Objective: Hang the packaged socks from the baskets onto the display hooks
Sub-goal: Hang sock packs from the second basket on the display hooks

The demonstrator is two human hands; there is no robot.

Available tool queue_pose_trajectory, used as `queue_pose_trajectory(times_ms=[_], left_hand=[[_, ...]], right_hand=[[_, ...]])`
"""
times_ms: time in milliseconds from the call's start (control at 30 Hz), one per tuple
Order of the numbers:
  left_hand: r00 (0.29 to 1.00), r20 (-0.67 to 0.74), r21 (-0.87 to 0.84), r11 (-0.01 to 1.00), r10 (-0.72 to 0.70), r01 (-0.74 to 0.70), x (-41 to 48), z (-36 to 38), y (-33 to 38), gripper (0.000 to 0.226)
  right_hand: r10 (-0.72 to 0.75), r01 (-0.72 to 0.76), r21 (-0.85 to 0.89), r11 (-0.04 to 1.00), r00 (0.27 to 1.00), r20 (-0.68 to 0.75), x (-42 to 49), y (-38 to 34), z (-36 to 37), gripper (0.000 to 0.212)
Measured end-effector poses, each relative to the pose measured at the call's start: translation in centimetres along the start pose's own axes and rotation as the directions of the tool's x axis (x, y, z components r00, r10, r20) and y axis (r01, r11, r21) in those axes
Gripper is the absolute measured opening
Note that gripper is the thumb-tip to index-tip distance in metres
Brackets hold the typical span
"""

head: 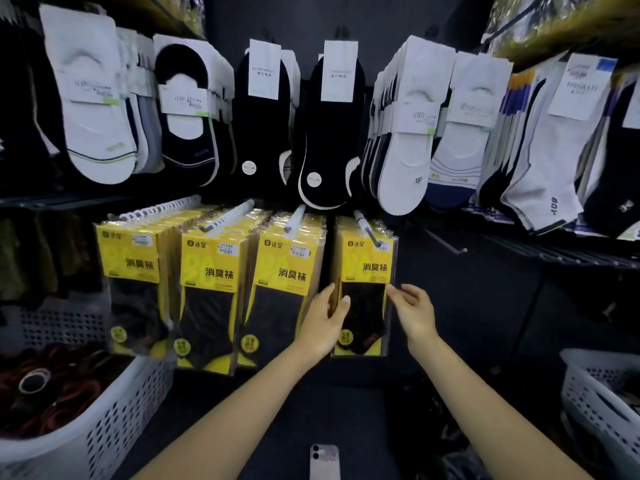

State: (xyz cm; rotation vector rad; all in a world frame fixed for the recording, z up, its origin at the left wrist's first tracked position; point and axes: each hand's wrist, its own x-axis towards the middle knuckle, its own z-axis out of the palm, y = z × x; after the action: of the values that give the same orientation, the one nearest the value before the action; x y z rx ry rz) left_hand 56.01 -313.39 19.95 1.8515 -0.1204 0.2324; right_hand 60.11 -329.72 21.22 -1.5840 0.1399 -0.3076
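Sock pack (365,271): the front yellow-and-black packet on the rightmost of four filled hooks in the lower display row. It hangs by its header, long axis up and down.
Hook (367,230): a white-sleeved prong through the pack's header, its tip pointing out toward the person.
Left hand (325,323): grips the pack's lower left edge, thumb on the front face and fingers behind.
Right hand (414,310): at the pack's right edge, fingertips touching or just beside it. I cannot tell whether it pinches.
Key relation: the pack lies straight ahead between the two hands, which are apart, one at each side edge. The left has the surer hold.
Step, as judged: settling or squaring this pack on its prong.
Next move, as judged: any slide must follow the prong's line, back toward the wall.
Neighbour packs (214,271): three more rows of the same yellow packets to the left.
Left basket (114,420): white and perforated, holding dark reddish items.
Right basket (588,393): white; contents unclear.
Phone (323,460): at the bottom edge, between the forearms.
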Motion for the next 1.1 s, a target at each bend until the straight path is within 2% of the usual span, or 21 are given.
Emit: queue_pose_trajectory(times_ms=[133,233,333,433,500,567,633,700,767,833,900,1000,1100], left_hand=[[0.997,0.070,0.076,0.997,-0.014,0.009,-6.3,-1.5,-5.3,0.060],[0.993,0.045,0.141,0.985,-0.105,0.098,-11.3,-3.0,-10.0,0.058],[0.970,-0.013,0.206,0.949,-0.243,0.240,-16.9,-5.0,-15.0,0.058],[0.925,-0.070,0.338,0.863,-0.374,0.375,-23.9,-6.7,-20.9,0.057],[0.866,-0.099,0.325,0.807,-0.490,0.493,-28.1,-7.4,-24.4,0.053],[0.814,-0.089,0.381,0.736,-0.574,0.560,-31.3,-7.3,-26.8,0.049],[0.752,-0.067,0.432,0.660,-0.656,0.614,-33.5,-6.8,-28.6,0.051],[0.691,-0.046,0.447,0.604,-0.721,0.660,-35.2,-6.1,-29.7,0.051],[0.668,-0.006,0.457,0.593,-0.744,0.663,-36.8,-5.7,-30.1,0.054],[0.657,0.026,0.448,0.596,-0.754,0.666,-37.7,-5.4,-30.4,0.060],[0.596,0.030,0.416,0.552,-0.803,0.723,-37.8,-5.1,-30.6,0.064],[0.437,0.025,0.439,0.402,-0.899,0.803,-37.4,-5.0,-30.9,0.068],[0.347,0.073,0.490,0.336,-0.935,0.804,-37.4,-4.6,-31.4,0.070]], right_hand=[[0.092,-0.085,-0.072,0.994,0.992,0.092,-5.3,3.7,-2.4,0.049],[0.189,-0.172,-0.105,0.979,0.965,0.181,-10.2,7.7,-2.8,0.046],[0.382,-0.350,-0.165,0.922,0.890,0.247,-15.8,13.3,-2.5,0.038],[0.582,-0.527,-0.257,0.810,0.774,0.249,-22.3,19.5,-2.3,0.006],[0.646,-0.525,-0.407,0.747,0.718,0.259,-26.0,23.5,-1.9,0.006],[0.711,-0.480,-0.566,0.670,0.634,0.305,-29.2,26.9,-1.7,0.028],[0.769,-0.454,-0.654,0.606,0.545,0.334,-31.9,29.2,-2.1,0.022],[0.784,-0.435,-0.689,0.580,0.527,0.328,-33.5,31.4,-2.9,0.017],[0.805,-0.460,-0.687,0.562,0.494,0.328,-34.0,32.9,-3.2,0.035],[0.893,-0.575,-0.689,0.442,0.358,0.274,-33.9,33.2,-2.9,0.050],[0.954,-0.668,-0.681,0.300,0.220,0.204,-33.4,33.8,-2.7,0.059],[0.971,-0.652,-0.720,0.238,0.170,0.167,-33.0,34.6,-2.5,0.059],[0.970,-0.614,-0.752,0.241,0.138,0.199,-33.2,35.0,-2.1,0.048]])
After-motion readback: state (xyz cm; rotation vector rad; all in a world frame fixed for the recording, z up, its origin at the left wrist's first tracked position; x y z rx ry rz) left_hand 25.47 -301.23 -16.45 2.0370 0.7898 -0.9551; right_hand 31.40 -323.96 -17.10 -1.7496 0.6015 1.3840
